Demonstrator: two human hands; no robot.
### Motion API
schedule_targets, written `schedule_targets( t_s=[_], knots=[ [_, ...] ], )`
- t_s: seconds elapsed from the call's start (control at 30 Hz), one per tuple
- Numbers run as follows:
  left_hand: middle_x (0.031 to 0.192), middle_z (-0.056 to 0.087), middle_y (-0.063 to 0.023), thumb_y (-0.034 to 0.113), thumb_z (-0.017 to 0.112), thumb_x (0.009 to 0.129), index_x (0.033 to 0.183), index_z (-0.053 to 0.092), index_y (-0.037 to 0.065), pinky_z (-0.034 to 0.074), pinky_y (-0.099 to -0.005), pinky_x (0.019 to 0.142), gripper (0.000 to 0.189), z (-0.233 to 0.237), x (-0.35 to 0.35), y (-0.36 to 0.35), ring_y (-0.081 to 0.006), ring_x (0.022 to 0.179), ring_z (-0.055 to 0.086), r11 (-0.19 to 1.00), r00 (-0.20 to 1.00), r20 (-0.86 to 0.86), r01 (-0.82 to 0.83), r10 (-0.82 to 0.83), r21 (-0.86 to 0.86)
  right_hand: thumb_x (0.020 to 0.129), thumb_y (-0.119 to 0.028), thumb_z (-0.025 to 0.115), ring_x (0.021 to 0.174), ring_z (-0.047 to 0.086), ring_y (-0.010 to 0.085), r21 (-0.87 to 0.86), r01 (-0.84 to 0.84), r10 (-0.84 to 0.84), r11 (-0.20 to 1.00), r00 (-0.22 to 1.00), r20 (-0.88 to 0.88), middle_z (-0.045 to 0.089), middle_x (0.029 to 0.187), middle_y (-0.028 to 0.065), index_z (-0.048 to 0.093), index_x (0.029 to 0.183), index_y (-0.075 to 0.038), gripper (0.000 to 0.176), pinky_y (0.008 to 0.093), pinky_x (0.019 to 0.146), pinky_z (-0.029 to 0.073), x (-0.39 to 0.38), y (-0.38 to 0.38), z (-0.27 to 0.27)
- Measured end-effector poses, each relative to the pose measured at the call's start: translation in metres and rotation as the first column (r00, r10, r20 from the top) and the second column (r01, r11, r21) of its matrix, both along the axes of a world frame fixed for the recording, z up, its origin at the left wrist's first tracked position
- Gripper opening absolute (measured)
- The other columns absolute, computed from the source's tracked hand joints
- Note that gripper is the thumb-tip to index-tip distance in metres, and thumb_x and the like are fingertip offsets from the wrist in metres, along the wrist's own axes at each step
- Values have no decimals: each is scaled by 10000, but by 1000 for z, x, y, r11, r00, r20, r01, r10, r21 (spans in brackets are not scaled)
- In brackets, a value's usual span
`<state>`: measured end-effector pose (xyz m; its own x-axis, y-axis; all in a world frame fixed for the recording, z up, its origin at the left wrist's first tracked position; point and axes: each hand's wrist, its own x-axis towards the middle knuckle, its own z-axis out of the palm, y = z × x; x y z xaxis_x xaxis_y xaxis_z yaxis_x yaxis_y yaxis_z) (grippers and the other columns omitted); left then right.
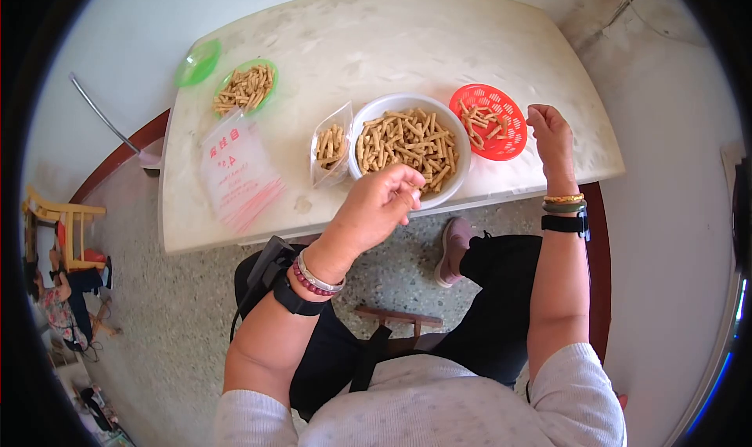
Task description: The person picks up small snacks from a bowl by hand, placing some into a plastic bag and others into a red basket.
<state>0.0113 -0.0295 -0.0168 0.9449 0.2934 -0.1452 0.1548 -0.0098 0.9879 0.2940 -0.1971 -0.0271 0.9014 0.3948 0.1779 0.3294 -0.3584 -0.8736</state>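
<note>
My left hand point(384, 200) is over the near edge of a white bowl point(464, 173) filled with short tan sticks point(407, 138). Its fingers are curled in, and what they hold, if anything, is too small to make out. My right hand point(552, 134) is raised just right of a red slotted basket point(513, 148) with several sticks inside. Its fingers are bent together, and anything between them is hidden. Left of the bowl, a clear bag point(330, 149) of sticks stands upright, its side close to the bowl.
On the white table point(352, 48) are a green dish point(272, 75) of sticks, an empty green dish point(198, 63) and flat plastic bags with red print point(239, 169). A wooden chair point(74, 228) and another person point(66, 306) are at the far left.
</note>
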Motion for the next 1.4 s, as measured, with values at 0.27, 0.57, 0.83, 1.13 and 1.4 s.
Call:
schedule_targets(
  t_s=[0.27,0.57,0.83,1.13,1.4],
  knots=[
    [788,629,-63,94,577,905,1037,573,-12,504,-271,649,168,-15,1,-24,-114,693,606,906,935,-103,353,-338,233,833,-93,678,703,583,81,-108,-332,344,937,931,121,641,782,17,645,1013,-32,193,243,632,491,-40,33,-6],
    [778,653,-109,116,597,887,1019,593,-9,501,-318,678,182,-13,3,-22,-206,706,643,870,939,-72,338,-335,359,751,-90,668,832,628,320,-552,-354,607,755,694,386,648,865,107,656,882,-75,132,445,750,490,-94,80,-18],
    [770,648,-90,110,588,898,1028,588,-5,500,-304,672,174,-6,-3,-13,-174,694,638,900,953,-53,300,-299,315,761,-112,642,950,599,304,-711,-143,572,689,708,413,616,943,105,647,859,-113,98,431,816,468,-111,92,-25],
    [831,645,-26,151,540,955,1057,578,5,490,-222,615,182,-8,-1,-3,-86,676,606,995,995,35,95,-95,6,778,-114,671,716,647,247,-507,-366,541,781,801,255,647,772,101,621,840,-39,110,355,653,504,-109,85,-11],
    [851,639,-29,214,546,976,1070,586,41,386,-160,527,200,0,6,2,-50,619,548,932,912,195,-362,361,-37,756,-71,728,688,613,188,-24,-534,528,845,826,196,621,759,86,611,852,-29,157,307,631,504,-121,81,11]
  ],
)
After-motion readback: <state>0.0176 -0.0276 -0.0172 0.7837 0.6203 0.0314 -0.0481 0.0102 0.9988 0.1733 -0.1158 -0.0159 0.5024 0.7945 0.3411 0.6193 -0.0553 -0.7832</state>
